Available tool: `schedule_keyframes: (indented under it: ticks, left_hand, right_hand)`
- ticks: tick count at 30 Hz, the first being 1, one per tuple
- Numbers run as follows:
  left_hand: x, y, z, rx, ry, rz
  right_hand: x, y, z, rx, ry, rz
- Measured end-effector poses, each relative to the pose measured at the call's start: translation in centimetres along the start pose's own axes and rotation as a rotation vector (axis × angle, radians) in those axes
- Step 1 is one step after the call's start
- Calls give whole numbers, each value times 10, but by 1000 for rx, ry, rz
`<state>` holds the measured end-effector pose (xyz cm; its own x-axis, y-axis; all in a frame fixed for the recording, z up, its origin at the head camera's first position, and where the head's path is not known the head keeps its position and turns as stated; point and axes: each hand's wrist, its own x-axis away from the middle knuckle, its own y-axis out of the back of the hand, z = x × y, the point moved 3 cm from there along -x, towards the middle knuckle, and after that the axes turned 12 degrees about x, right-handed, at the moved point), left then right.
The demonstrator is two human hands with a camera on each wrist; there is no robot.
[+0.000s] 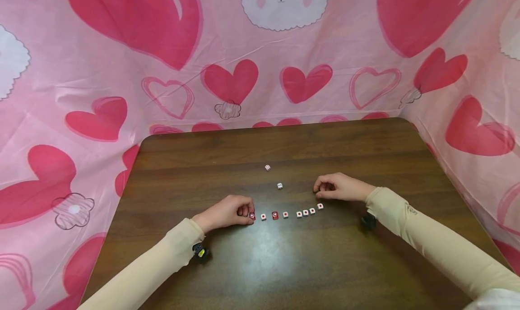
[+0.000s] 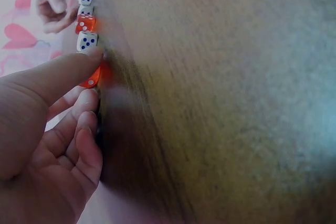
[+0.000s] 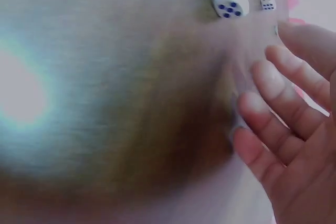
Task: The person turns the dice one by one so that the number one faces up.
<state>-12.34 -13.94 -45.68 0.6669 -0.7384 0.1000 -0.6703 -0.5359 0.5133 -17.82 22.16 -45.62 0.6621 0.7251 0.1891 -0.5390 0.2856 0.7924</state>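
My left hand (image 1: 225,212) pinches a clear red die (image 1: 252,216) between thumb and fingers at the left end of a row of dice. In the left wrist view, the thumb partly covers that red die (image 2: 91,81). Rightward from it come a white die (image 1: 263,217), a second red die (image 1: 275,215) and a white die (image 1: 285,215). After a wider gap stand several white dice (image 1: 306,212), most showing a red dot on top. Beyond the row's right end hovers my right hand (image 1: 344,187), fingers loosely bent, holding nothing. Its wrist view shows a white die (image 3: 231,2) beside the fingers.
Two more white dice, one nearer (image 1: 280,186) and one farther (image 1: 267,167), lie behind the row. Everything rests on a brown wooden table (image 1: 268,274). A pink cloth (image 1: 268,48) with hearts hangs along its back and sides.
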Motion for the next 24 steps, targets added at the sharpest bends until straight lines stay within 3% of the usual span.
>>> schedule_keyframes:
  ticks: [7, 13, 24]
  left_hand:
    - [1, -1, 0, -4, 4, -16]
    - [0, -4, 2, -6, 27, -13]
    - [0, -4, 4, -10, 16, -17]
  right_hand:
    - [-31, 10, 1, 12, 26, -19]
    - [-55, 4, 0, 21, 30, -23]
    - [-90, -3, 18, 30, 109, -14]
